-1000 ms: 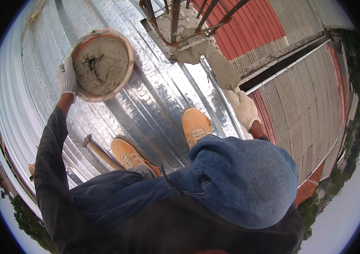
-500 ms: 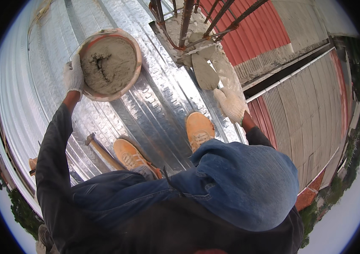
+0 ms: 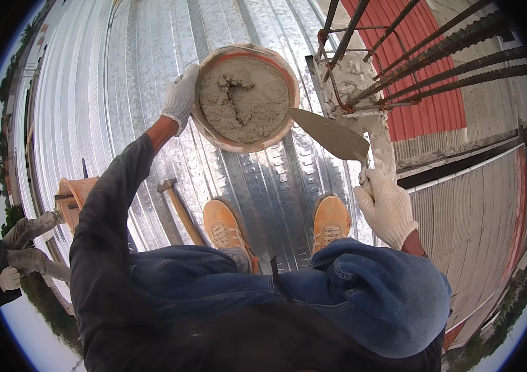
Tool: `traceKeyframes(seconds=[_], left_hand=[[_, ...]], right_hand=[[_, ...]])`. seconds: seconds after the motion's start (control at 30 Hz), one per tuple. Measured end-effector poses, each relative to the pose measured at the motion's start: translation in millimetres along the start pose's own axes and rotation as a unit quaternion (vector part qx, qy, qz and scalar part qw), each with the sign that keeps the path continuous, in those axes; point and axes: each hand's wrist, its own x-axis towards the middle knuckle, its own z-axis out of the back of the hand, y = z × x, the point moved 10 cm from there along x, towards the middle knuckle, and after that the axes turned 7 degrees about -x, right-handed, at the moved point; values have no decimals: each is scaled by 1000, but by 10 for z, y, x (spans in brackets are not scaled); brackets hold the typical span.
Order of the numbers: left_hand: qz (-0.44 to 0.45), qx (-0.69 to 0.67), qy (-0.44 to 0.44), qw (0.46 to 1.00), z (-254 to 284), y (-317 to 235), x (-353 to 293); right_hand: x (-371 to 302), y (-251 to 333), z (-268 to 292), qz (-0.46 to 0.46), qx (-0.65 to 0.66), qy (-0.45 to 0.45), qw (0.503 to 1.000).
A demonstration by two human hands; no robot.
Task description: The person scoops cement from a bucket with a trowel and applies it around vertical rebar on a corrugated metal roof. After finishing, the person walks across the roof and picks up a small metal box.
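Rusty steel reinforcement bars point(image 3: 412, 59) rise from a mortar-crusted column stub point(image 3: 362, 93) just right of the round orange pan of wet grey mortar point(image 3: 245, 96), above a corrugated silver metal deck point(image 3: 108, 93). Below the pan stand two orange shoes point(image 3: 331, 220); a wooden-handled hammer point(image 3: 179, 211) lies lower left, with an orange bucket point(image 3: 77, 192) farther left. Since half a second ago, the steel trowel point(image 3: 331, 136) has swung in to touch the pan's right rim. The white-gloved left hand point(image 3: 181, 97), arm outstretched, is clamped on the pan's left rim; the gloved right hand point(image 3: 387, 208) is closed around the trowel's handle, lower right of the pan.
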Motion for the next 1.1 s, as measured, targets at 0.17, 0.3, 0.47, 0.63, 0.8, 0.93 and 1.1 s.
traceKeyframes(seconds=[0.17,0.3,0.47,0.63,0.8,0.93,1.1], left_hand=[[2,25,3,1000,-295,-184,-528],[10,59,29,998,-313,-257,-678],[92,129,145,977,-76,-116,-847],[124,79,189,971,-84,-14,-1169],[77,41,195,977,-185,78,-1358],[33,13,155,987,-215,262,-1488],[13,-37,112,993,-289,292,-1483]], right_hand=[[1000,738,396,65,-130,-49,988],[1388,1422,72,183,-266,-103,941],[960,1364,183,173,-195,34,965],[839,1268,189,113,58,159,979],[817,1159,125,76,62,137,986],[855,1019,254,61,-14,116,991],[831,1123,-340,85,93,169,978]])
